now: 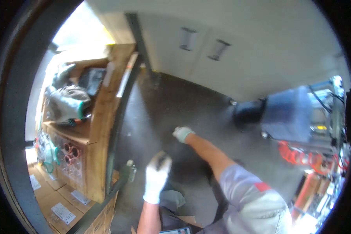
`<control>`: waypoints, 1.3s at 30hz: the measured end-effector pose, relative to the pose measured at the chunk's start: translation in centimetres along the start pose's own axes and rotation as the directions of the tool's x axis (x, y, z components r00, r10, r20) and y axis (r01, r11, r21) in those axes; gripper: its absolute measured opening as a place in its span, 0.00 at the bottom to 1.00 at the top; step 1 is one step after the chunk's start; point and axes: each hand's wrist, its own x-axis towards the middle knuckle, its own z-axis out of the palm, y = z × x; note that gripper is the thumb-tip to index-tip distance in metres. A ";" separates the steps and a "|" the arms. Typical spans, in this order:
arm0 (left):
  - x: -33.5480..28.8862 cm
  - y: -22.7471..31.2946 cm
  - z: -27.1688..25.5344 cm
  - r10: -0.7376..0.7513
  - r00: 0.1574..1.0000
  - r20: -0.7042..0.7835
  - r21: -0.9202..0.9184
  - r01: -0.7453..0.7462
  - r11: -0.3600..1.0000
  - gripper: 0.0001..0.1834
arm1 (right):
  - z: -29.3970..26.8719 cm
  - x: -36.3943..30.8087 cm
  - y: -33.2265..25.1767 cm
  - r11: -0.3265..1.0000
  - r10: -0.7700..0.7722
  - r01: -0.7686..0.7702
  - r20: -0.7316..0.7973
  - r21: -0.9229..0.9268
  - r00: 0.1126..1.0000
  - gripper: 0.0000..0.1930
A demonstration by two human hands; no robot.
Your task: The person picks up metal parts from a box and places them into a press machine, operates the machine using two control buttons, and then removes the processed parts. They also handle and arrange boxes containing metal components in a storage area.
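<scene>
1. The left hand (157, 171), in a white glove, is between 6 and 7 o'clock from the centre of the view. Its fingers look curled around a dark shape (162, 160) at their tips, but blur hides whether this is a held item or part of the glove, so I cannot tell the grip.
2. The right hand (183, 134), also gloved, is close to the centre at 5 o'clock, over the grey floor (199, 105). Its fingers seem bent; no item shows there, and I cannot tell how firmly they are closed.
3. The hands are apart, and neither visibly touches a surface.
4. How far along: both gloves are on, and no fitting or placing is visible. What is left cannot be judged from this blurred view.
5. Between 9 and 10 o'clock, an open carton (72, 133) holds loose gloves (64, 103); reddish rings (69, 159) sit in clear packaging between 8 and 9.
6. At 8 o'clock lie labelled cartons (46, 195).
7. A red coiled hose (317, 161) hangs between 3 and 4.
</scene>
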 end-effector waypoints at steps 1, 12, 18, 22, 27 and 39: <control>0.5 -2.8 0.0 -0.066 0.997 -0.025 -0.102 0.063 0.993 0.23 | -1.0 -2.3 -2.5 0.995 -0.002 0.000 0.018 0.099 1.000 0.18; -10.7 2.9 2.4 -0.047 0.997 0.065 -0.118 0.054 0.992 0.24 | -15.4 -27.5 -14.6 0.137 0.237 -0.107 0.072 0.985 0.969 0.16; -17.7 18.0 -3.1 -0.007 0.994 0.105 -0.156 0.023 0.988 0.23 | -26.3 -38.8 -21.1 -0.276 0.264 -0.049 0.125 0.960 0.956 0.10; -18.6 26.1 -6.1 -0.014 0.976 0.218 -0.205 0.059 0.977 0.19 | -33.2 -45.2 -22.9 -0.288 0.338 0.027 0.076 0.957 0.938 0.10; -18.4 36.2 -10.0 -0.017 0.951 0.310 -0.144 0.064 0.987 0.13 | -41.5 -49.1 -24.2 -0.076 0.434 0.225 -0.171 0.972 0.885 0.11; -7.5 62.9 -9.0 0.320 0.947 0.033 -0.263 -0.300 0.917 0.17 | -46.2 -54.8 -13.2 0.138 0.473 0.265 -0.299 0.954 0.829 0.20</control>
